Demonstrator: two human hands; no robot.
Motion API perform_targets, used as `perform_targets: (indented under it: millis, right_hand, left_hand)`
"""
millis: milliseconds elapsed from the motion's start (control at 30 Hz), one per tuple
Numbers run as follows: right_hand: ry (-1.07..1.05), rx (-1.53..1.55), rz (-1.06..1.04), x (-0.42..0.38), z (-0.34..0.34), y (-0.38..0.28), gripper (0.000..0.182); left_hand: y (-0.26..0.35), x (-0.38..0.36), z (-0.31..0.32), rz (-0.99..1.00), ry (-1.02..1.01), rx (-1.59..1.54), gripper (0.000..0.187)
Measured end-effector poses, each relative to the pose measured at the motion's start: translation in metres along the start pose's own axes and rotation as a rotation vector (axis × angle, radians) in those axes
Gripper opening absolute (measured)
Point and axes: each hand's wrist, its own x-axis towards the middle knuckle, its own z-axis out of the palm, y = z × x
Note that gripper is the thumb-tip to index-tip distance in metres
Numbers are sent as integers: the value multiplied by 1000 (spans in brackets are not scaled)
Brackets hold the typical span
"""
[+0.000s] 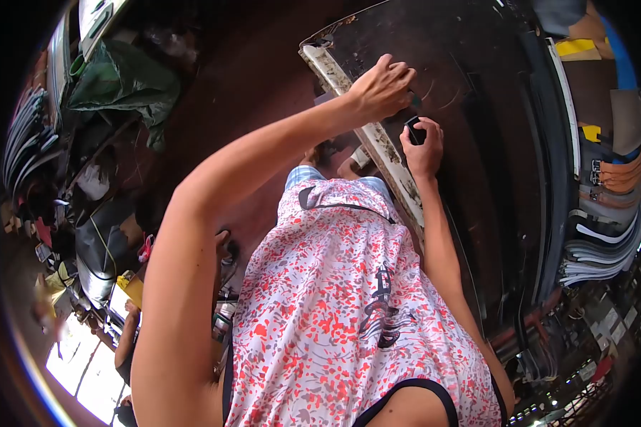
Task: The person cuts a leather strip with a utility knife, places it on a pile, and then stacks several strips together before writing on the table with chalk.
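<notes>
My left hand [383,89] is held over the near edge of a dark worktop [470,171], its fingers curled. A small dark, slightly teal thing shows below its fingertips, but what these fingers hold is hidden. Close beside it, my right hand [425,148] grips a small black block-like piece [415,131] between thumb and fingers. The black piece is tilted, and its exact kind cannot be made out. A worn, pale edge strip [392,164] of the worktop runs just below both hands.
Long dark strips [502,192] lie along the worktop. Stacked curved sheets [602,249] and an orange bundle [618,174] are at the right. A dark green plastic bag [124,82] hangs at the left. Another person's arm [126,341] shows at lower left.
</notes>
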Motion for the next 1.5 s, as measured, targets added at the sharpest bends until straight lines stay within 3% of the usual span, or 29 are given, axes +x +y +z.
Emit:
perform_targets:
  millis: [133,300,367,500,767,833,1100,1167,1233,1300,1500]
  right_hand:
    - [0,-5,17,1,4,1,33]
    - [-6,9,63,3,9,3,30]
    - [3,13,65,5,9,1,29]
    - [-10,23,47,14,20,-3,28]
    - [-3,78,23,28,43,-2,28]
    - [-4,99,-4,33,50,2,28]
    - [-31,129,-11,54,50,19,26]
    - [-14,171,-30,57,48,26,25]
    - [-18,149,-22,72,52,32,24]
    - [-64,79,14,85,45,43,24]
    - [-140,115,47,96,-1,77,28]
  left_hand:
    - [-13,3,5,166,-64,115,34]
    - [-28,0,1,180,-122,119,36]
    - [-30,1,6,93,55,139,37]
    - [-59,-8,26,-133,-3,-49,46]
    - [-55,-97,24,-200,-151,-108,56]
    - [-55,-108,20,-187,-81,-105,56]
    - [-64,-105,55,-593,-8,-222,51]
    - [-50,-112,68,-643,138,-390,50]
    - [-34,-118,65,-664,156,-458,49]
    - [-14,-121,67,-837,126,-689,50]
    - [-8,-99,91,-806,316,-872,58]
